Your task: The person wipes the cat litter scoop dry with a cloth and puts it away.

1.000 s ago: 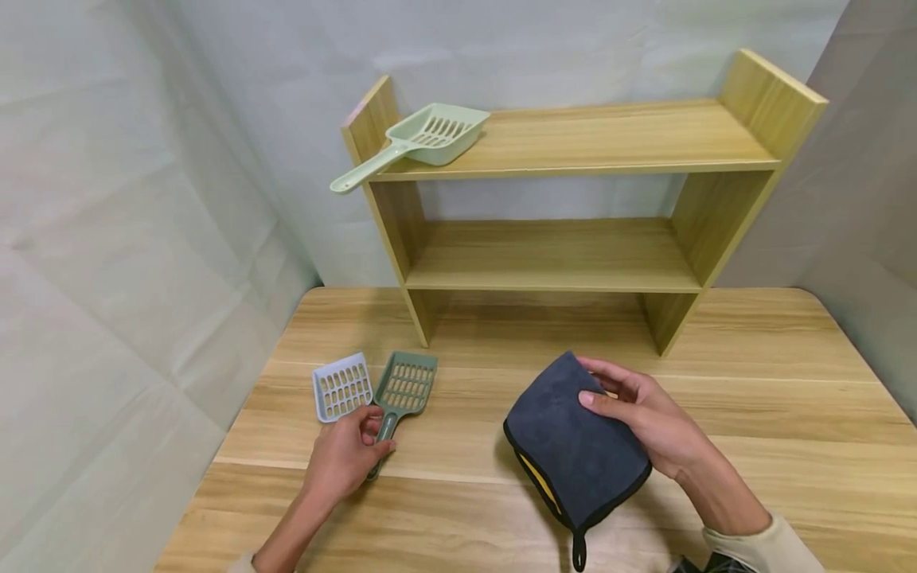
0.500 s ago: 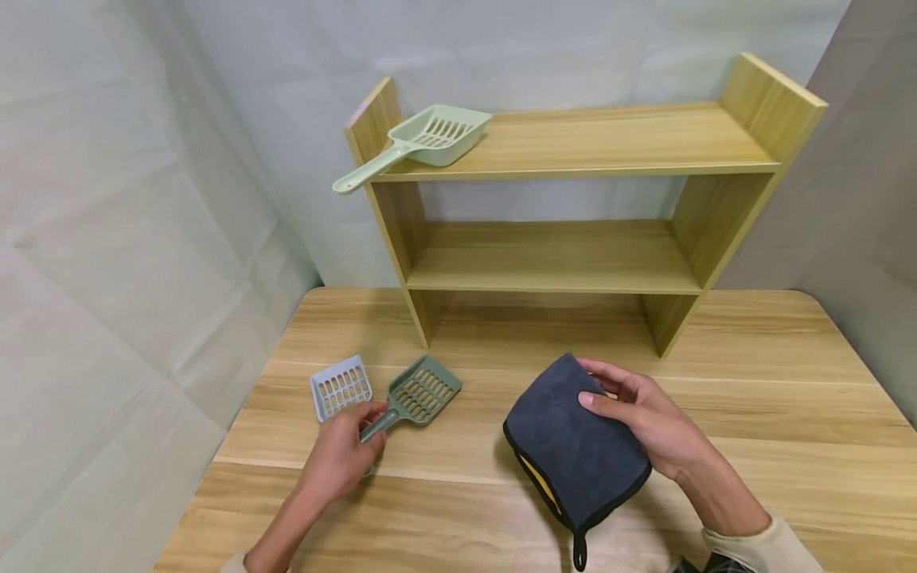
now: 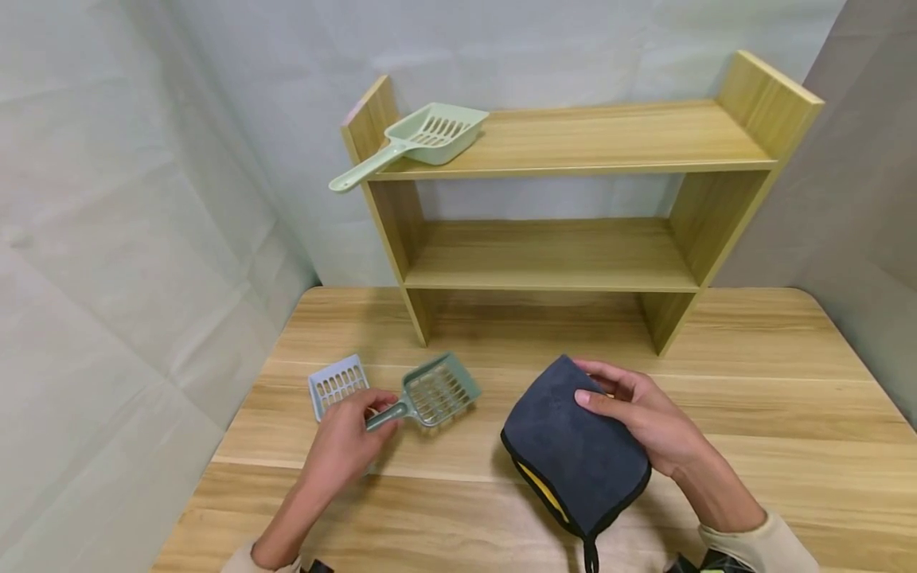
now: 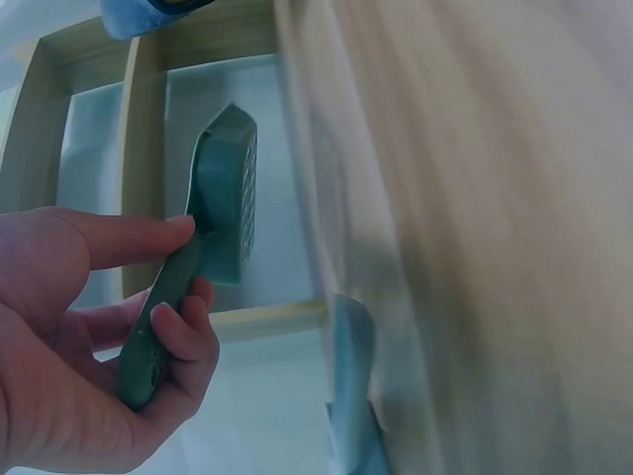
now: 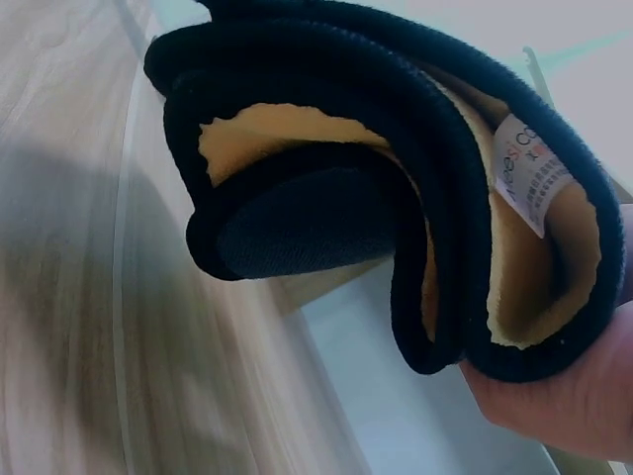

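Observation:
My left hand [image 3: 349, 434] grips the handle of a dark green slotted litter scoop [image 3: 438, 390]. In the left wrist view this green scoop [image 4: 223, 193] is held up off the table, fingers curled round its handle. A pale blue litter scoop [image 3: 337, 383] lies on the table just beyond the left hand, its handle mostly hidden by that hand. On the right, my right hand [image 3: 648, 418] holds a folded dark grey cloth [image 3: 573, 446] with black edging and a hanging loop. Yellow inner layers and a white label [image 5: 531, 173] show in the folded cloth [image 5: 307, 223].
A wooden two-tier shelf [image 3: 552, 274] stands at the back of the wooden table [image 3: 788, 414]. On its top board, at the left, rests a light green litter scoop [image 3: 433, 135], its handle jutting past the front edge. Pale fabric walls [image 3: 143, 239] enclose the table.
My left hand has picked the dark green scoop up off the table and swung its head to the right. The right hand and cloth have barely moved.

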`<action>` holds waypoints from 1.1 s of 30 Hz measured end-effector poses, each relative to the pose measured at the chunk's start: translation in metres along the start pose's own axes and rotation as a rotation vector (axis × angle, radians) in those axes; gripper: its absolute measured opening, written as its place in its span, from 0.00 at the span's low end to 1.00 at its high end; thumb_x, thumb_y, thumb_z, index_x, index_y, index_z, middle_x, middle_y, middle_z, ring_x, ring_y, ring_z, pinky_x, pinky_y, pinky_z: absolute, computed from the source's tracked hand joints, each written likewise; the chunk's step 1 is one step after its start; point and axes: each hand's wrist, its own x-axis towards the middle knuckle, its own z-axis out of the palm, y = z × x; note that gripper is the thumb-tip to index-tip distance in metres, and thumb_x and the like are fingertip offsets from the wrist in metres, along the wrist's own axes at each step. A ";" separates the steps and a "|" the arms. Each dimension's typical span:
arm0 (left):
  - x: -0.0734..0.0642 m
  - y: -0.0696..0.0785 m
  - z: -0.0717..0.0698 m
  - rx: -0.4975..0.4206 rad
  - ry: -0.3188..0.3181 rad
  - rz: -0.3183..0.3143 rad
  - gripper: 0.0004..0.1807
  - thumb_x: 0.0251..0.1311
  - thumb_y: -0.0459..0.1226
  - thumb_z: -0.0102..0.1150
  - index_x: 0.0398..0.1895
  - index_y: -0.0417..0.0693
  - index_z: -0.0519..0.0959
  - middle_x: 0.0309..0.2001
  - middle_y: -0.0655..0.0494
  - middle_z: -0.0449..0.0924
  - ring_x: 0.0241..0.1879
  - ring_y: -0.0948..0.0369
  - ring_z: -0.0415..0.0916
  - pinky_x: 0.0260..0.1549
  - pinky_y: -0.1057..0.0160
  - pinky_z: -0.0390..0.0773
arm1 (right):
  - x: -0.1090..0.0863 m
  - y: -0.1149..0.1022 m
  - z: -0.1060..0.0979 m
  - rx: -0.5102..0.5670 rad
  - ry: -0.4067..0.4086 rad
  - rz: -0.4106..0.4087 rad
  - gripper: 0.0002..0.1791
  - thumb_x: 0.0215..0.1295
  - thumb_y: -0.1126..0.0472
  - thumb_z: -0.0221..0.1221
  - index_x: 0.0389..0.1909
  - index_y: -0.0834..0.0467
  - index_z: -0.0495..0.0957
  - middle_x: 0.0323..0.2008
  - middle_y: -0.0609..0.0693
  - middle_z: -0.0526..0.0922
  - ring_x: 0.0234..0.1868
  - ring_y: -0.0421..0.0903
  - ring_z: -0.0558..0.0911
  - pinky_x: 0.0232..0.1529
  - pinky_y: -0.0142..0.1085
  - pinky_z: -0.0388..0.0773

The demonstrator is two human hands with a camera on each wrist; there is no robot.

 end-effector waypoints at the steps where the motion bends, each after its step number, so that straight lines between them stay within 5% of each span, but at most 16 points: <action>1: 0.001 0.002 0.000 0.006 0.007 0.007 0.16 0.53 0.29 0.80 0.46 0.43 0.90 0.37 0.52 0.88 0.36 0.61 0.83 0.37 0.62 0.80 | 0.000 0.000 0.000 0.004 -0.005 -0.001 0.27 0.79 0.63 0.61 0.76 0.53 0.72 0.54 0.46 0.87 0.48 0.45 0.90 0.47 0.38 0.89; 13: 0.016 0.025 0.004 0.058 0.075 0.111 0.16 0.47 0.34 0.86 0.41 0.46 0.91 0.34 0.54 0.88 0.34 0.60 0.82 0.37 0.57 0.79 | 0.003 -0.002 0.000 0.019 -0.047 -0.004 0.24 0.81 0.63 0.59 0.74 0.53 0.73 0.55 0.45 0.88 0.49 0.44 0.91 0.47 0.38 0.89; 33: 0.039 0.074 0.017 0.025 -0.079 0.246 0.14 0.50 0.34 0.85 0.40 0.49 0.92 0.37 0.57 0.89 0.34 0.63 0.82 0.36 0.62 0.80 | 0.008 -0.015 0.000 -0.018 -0.123 0.007 0.20 0.81 0.63 0.58 0.69 0.48 0.78 0.53 0.45 0.89 0.47 0.43 0.91 0.47 0.37 0.89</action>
